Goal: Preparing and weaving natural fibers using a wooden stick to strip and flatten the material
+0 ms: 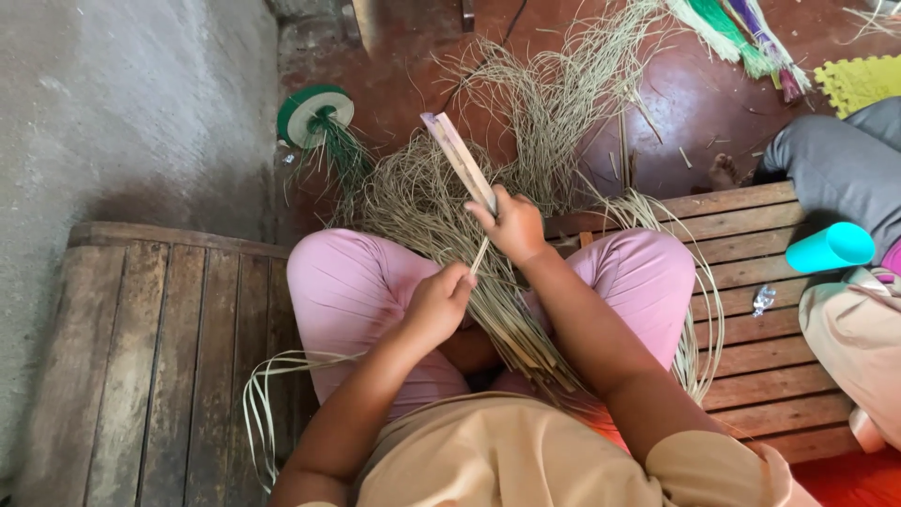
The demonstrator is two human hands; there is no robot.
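Pink trousers, tan short-sleeved top, bare forearms and hands

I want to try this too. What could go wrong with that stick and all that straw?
The right hand holds the flat stick close to the left hand, so it might nick fingers. The loose straw in the lap could tangle or slip to the floor. The blue cup lies near the bench edge.

Hidden and cut off
The second person [849, 178] runs off the right edge; the strip bundle's [488, 310] lower ends vanish behind the right forearm.
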